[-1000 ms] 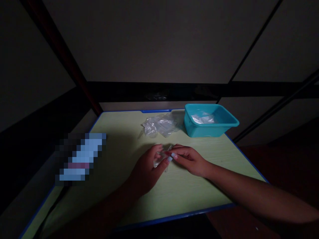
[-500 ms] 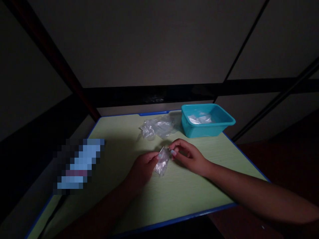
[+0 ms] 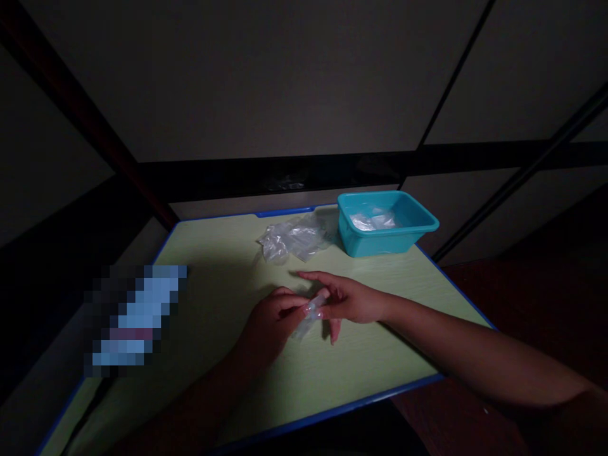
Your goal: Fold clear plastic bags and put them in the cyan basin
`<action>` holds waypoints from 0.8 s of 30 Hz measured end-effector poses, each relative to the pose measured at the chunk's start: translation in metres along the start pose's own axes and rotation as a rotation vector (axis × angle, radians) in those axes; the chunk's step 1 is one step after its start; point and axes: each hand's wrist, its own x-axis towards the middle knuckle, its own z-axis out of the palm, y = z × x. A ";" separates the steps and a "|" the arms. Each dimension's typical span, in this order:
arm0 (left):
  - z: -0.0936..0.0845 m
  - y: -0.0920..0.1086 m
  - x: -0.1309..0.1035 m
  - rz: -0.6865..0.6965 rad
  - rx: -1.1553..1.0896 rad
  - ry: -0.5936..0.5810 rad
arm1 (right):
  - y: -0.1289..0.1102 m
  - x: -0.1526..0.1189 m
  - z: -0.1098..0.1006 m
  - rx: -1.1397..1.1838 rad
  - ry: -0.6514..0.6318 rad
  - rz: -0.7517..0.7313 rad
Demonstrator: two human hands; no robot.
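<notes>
1. Right now the left hand [image 3: 273,316] pinches the near end of a small clear plastic bag [image 3: 308,316] between thumb and fingertips, low over the counter [image 3: 361,373].
2. The right hand [image 3: 344,301] meets the bag from the other side; its forefinger is stretched out and the rest half spread, and whether it grips the plastic cannot be told.
3. The bag lies between the two hands, its long axis slanting from the right hand's fingertips down toward the counter's near edge; the left hand has the firmer hold.
4. Beyond the bag, a loose pile of clear bags [image 3: 292,237] lies on the counter.
5. Just right of that pile stands a teal tub [image 3: 387,237], with more clear plastic inside.
</notes>
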 end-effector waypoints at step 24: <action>-0.003 -0.013 -0.006 0.496 0.636 0.184 | 0.009 0.006 0.011 -0.661 0.566 -0.247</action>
